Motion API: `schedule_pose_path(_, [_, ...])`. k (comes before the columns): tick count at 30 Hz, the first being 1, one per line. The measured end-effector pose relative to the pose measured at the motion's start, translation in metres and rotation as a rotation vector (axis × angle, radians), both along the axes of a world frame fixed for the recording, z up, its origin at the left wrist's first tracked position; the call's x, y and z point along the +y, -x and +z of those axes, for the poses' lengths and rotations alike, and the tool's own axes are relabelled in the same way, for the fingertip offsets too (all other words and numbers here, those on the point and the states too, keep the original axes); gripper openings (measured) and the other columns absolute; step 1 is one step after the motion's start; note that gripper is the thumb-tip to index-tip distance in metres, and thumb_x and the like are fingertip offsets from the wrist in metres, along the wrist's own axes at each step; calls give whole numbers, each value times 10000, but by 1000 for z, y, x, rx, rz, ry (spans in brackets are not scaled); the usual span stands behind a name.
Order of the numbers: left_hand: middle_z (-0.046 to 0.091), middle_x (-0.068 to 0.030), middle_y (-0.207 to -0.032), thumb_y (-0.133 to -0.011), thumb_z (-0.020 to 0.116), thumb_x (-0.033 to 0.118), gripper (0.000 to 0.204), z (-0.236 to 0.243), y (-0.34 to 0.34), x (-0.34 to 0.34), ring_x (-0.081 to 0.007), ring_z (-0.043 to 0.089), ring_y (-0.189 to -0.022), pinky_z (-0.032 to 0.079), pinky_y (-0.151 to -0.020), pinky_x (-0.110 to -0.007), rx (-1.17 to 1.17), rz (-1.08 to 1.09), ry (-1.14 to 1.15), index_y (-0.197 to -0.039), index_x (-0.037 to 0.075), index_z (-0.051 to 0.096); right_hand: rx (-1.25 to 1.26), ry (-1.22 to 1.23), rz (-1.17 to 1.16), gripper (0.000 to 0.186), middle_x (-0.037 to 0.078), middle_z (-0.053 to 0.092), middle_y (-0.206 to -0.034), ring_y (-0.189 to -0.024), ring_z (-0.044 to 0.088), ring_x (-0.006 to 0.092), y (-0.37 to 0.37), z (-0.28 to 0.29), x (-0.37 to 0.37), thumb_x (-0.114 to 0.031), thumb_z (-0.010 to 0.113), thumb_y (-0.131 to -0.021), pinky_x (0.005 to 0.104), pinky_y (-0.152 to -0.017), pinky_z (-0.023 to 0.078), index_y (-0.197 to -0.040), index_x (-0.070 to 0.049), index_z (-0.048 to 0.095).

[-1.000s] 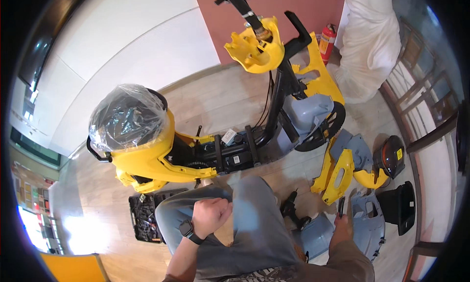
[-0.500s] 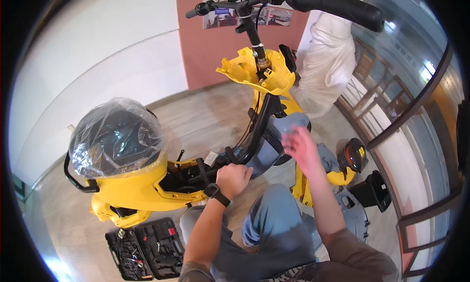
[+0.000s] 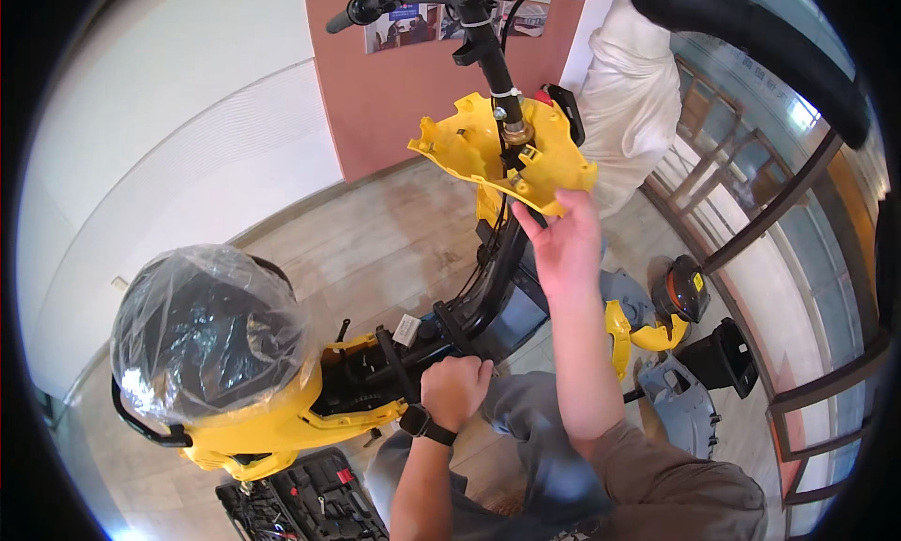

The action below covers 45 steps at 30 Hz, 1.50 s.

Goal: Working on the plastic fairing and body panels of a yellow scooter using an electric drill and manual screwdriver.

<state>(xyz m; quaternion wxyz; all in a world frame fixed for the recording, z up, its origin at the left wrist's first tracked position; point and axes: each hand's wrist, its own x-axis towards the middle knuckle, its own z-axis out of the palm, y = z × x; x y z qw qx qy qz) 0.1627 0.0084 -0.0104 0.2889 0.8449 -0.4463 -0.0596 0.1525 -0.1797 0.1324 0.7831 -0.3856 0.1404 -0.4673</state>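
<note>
A partly stripped scooter stands in front of me, its black frame [image 3: 493, 269] bare in the middle. My right hand [image 3: 568, 245] is at the near right edge of the yellow plastic cover [image 3: 479, 152] around the steering column [image 3: 491, 62]; its fingers close on the rim, the thumb side to the left. My left hand [image 3: 453, 391] is curled closed beside the frame, thumb side toward the front. Whatever it may hold is hidden. A small white box-shaped part [image 3: 406, 330] sits on the frame just above it.
A plastic-wrapped dark seat [image 3: 211, 339] tops the yellow rear body [image 3: 253, 433]. An open toolbox [image 3: 300, 499] lies on the floor. To the right lie grey panels [image 3: 680, 400], a black bin-shaped part [image 3: 723, 358] and a lamp unit [image 3: 683, 288]. A white draped statue [image 3: 629, 100] stands behind.
My right hand has moved up and forward from beside the grey panel to the yellow cover's rim. The left hand stays closed by the frame. The view has shifted closer to the handlebar.
</note>
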Motion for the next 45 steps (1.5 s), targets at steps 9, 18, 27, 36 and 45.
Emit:
schedule_pose_path(9, [650, -169, -659, -891, 598, 327, 329, -3, -3, -28, -364, 661, -632, 539, -592, -464, 63, -116, -83, -697, 73, 676, -60, -108, 55, 396, 76, 642, -1237, -1084, 628, 257, 19, 15, -13, -180, 533, -878, 442, -844, 566, -1261, -79, 555])
schedule_pose_path(18, [655, -169, -666, -890, 596, 322, 319, 2, -1, -26, -358, 665, -633, 540, -589, -463, 81, -102, -126, -709, 72, 677, -184, -129, 161, 446, 131, 628, -1260, -1125, 629, 302, 37, 17, -30, -141, 525, -874, 484, -939, 552, -1302, -18, 520])
schedule_pose_path(27, [650, -178, -662, -872, 614, 314, 306, 1, 8, -30, -371, 660, -639, 537, -604, -470, 61, -117, -131, -706, 64, 672, -288, -116, 228, 467, 158, 591, -1314, -1193, 590, 330, 40, 21, -21, -121, 514, -906, 514, -1034, 487, -1354, 7, 473])
schedule_pose_path(36, [644, -184, -658, -866, 621, 320, 316, -2, 9, -36, -379, 658, -640, 534, -594, -480, 23, -132, -124, -686, 63, 663, -187, 8, 175, 452, 151, 539, -1367, -1230, 564, 334, 13, 24, -15, -92, 511, -935, 522, -1023, 503, -1373, -20, 425])
schedule_pose_path(45, [666, -185, -719, -834, 644, 263, 208, -14, 10, -24, -376, 672, -690, 541, -607, -469, 0, -170, -126, -769, 67, 663, -143, -96, 92, 424, 109, 527, -1326, -1224, 536, 270, 19, 22, -3, -68, 510, -926, 498, -955, 549, -1342, -83, 433])
